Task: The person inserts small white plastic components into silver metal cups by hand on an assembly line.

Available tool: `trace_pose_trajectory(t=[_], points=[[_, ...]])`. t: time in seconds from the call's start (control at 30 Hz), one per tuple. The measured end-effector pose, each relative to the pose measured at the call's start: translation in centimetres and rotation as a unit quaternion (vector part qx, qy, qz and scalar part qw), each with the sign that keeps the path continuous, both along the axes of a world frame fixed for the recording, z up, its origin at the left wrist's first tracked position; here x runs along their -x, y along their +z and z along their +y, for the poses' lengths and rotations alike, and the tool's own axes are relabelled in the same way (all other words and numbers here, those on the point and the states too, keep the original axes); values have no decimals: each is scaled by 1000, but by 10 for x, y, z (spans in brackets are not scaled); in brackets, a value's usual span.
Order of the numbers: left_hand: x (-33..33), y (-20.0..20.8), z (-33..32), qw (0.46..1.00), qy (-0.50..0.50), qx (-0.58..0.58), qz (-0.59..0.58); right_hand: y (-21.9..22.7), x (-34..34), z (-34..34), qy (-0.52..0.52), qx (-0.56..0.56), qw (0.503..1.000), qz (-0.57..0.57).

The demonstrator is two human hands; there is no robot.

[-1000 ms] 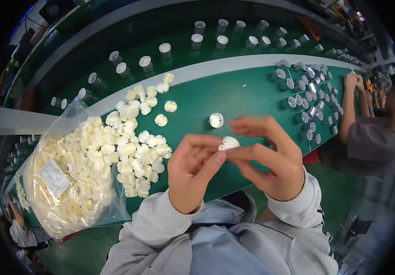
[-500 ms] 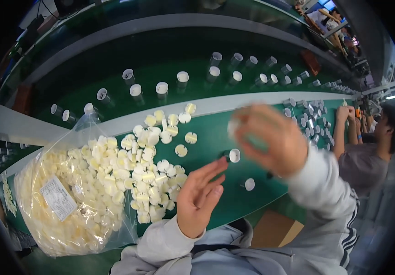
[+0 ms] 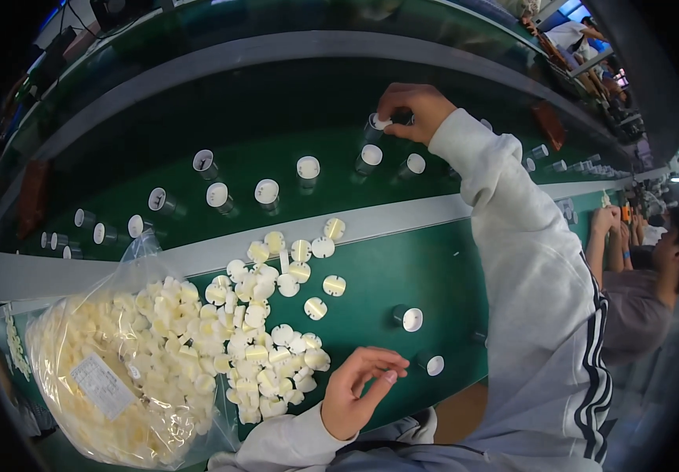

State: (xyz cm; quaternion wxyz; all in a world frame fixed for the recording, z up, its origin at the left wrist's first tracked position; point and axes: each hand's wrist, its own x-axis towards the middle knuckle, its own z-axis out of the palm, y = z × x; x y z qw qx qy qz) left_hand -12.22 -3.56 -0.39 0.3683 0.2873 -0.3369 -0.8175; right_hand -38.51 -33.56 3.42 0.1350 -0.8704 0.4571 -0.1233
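Note:
My right hand (image 3: 416, 110) reaches over the dark green far surface, thumb and fingers pinched on a white disc (image 3: 383, 123) at the mouth of a grey cup (image 3: 371, 131). Fingers partly hide that contact. Above the near green table my left hand (image 3: 361, 387) is open, its fingers loosely curved and holding nothing. Closest to its fingertips stands a small white-topped cup (image 3: 434, 365); another white-topped cup (image 3: 412, 318) stands a little farther off. Left of my left hand spreads a loose pile of cream-white notched discs (image 3: 264, 354), some with a yellowish band.
A clear plastic bag (image 3: 64, 377) full of discs lies at the left with a white label. Several grey cups (image 3: 267, 191) stand along the far surface, beyond a pale rail (image 3: 402, 217). A co-worker (image 3: 642, 291) works on the right; a brown block (image 3: 548, 124) lies far right.
My right hand has moved from over the near table to the cup on the far surface. My left hand has come away from the cup by its fingertips. The whole view has shifted.

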Motion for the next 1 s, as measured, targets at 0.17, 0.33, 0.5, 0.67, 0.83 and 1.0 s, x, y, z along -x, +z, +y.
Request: trace_pose_trajectory(t=[0.17, 0.33, 0.5, 0.67, 0.83, 1.0], points=[[2, 3, 0, 999, -38, -23, 14, 2, -3, -3, 35, 15, 999, -17], [3, -1, 2, 997, -64, -42, 12, -6, -5, -5, 36, 2, 999, -15], [2, 1, 3, 996, -72, -45, 2, -6, -10, -11, 41, -7, 999, -8], [2, 2, 3, 996, -72, -47, -1, -3, -16, -13, 63, -4, 998, 23], [3, 0, 2, 996, -77, -38, -4, -4, -22, -13, 75, -1, 996, 56], [2, -2, 1, 996, -88, -28, -4, -9, -31, -14, 100, 26, 995, 12]])
